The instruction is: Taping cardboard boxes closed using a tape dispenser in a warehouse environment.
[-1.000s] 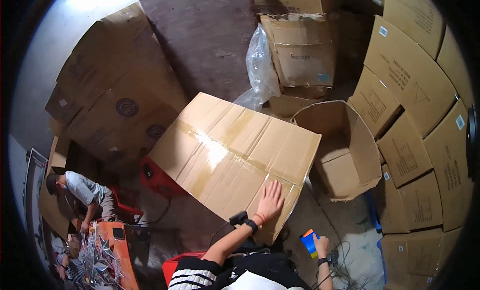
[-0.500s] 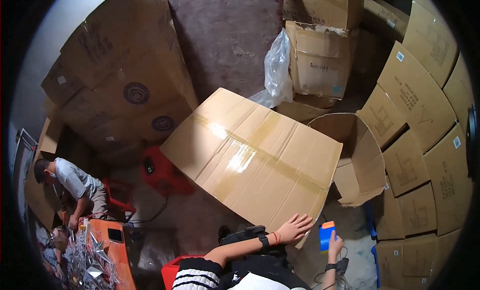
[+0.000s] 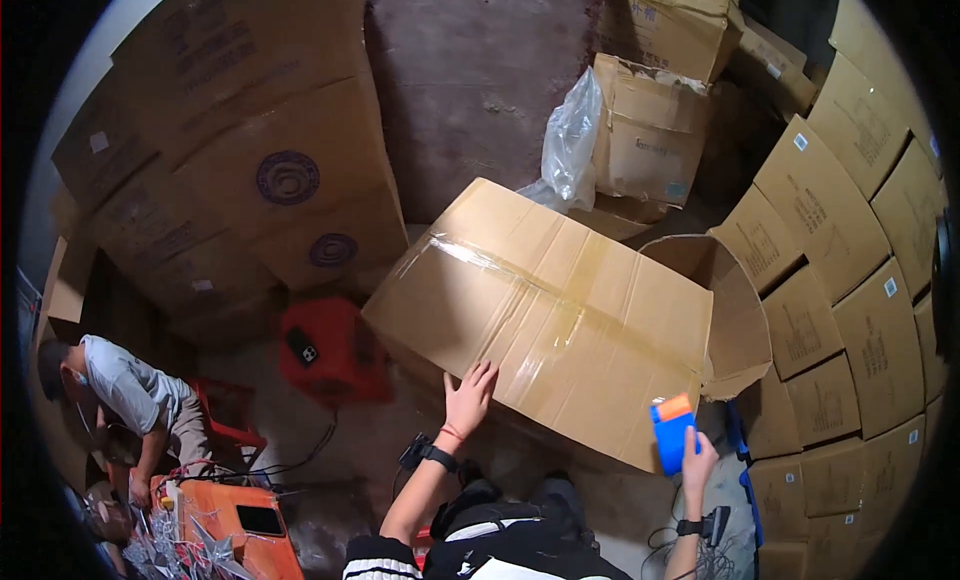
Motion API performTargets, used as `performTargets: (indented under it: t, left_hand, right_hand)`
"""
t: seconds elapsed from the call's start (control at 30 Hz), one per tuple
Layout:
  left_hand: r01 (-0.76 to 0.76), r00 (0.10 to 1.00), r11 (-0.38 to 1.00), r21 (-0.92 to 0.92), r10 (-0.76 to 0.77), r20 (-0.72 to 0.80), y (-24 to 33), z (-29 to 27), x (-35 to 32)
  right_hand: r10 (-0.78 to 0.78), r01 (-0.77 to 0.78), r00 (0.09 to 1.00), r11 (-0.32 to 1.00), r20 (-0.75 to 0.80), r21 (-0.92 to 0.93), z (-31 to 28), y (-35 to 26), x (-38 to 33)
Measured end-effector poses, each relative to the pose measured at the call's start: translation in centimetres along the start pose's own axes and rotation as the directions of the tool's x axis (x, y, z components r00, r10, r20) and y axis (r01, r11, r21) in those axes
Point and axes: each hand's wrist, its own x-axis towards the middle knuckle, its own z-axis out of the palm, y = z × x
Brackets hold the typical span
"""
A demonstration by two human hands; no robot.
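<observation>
A large cardboard box [image 3: 560,325], its top seams covered with shiny tape, lies in front of me at a slant. My left hand [image 3: 470,395] rests on its near edge with the fingers spread, holding nothing. At the box's near right corner my right hand [image 3: 699,458] grips a blue block-shaped thing with an orange end [image 3: 674,435]. Its exact kind I cannot make out. It overlaps the corner in view; whether it touches the cardboard I cannot tell.
An open carton [image 3: 745,310] stands behind the box's right end. Stacked cartons [image 3: 875,350] line the right side. A red stool [image 3: 330,355] bears a dark phone-like device. At lower left, a person [image 3: 140,400] sits by an orange table [image 3: 215,510] with silvery star shapes.
My left hand has slid left along the near edge, away from the right corner. My right hand has come up with the blue thing to that corner. My view has shifted slightly.
</observation>
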Motion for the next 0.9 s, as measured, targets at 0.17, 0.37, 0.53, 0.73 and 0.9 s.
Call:
performTargets:
  t: [0.17, 0.37, 0.53, 0.73, 0.9]
  left_hand:
    - [0.197, 0.98, 0.832, -0.519, -0.185, 0.075, 1.1, -5.4, 1.8]
    - [-0.073, 0.997, 0.713, -0.698, 0.045, -0.059, 6.1, -14.2, 4.0]
    - [-0.197, 0.978, 0.842, -0.502, 0.202, -0.043, 6.8, -17.5, 5.0]
    - [-0.247, 0.969, 0.837, -0.488, 0.225, -0.104, 4.6, -16.3, 6.9]
    - [-0.248, 0.968, 0.882, -0.401, 0.242, -0.065, -0.5, -15.0, 8.7]
  right_hand:
    - [-0.24, 0.094, 0.911, 0.913, 0.335, 0.398, 5.0, -8.6, -0.3]
    - [-0.398, -0.046, 0.763, 0.753, 0.51, 0.657, 6.8, -13.7, 1.4]
    - [-0.476, -0.022, 0.721, 0.711, 0.504, 0.703, 9.2, -15.4, 3.6]
    - [-0.476, 0.047, 0.696, 0.777, 0.537, 0.627, 11.1, -16.7, 4.8]
    - [-0.435, 0.055, 0.702, 0.823, 0.564, 0.566, 15.5, -18.9, 4.0]
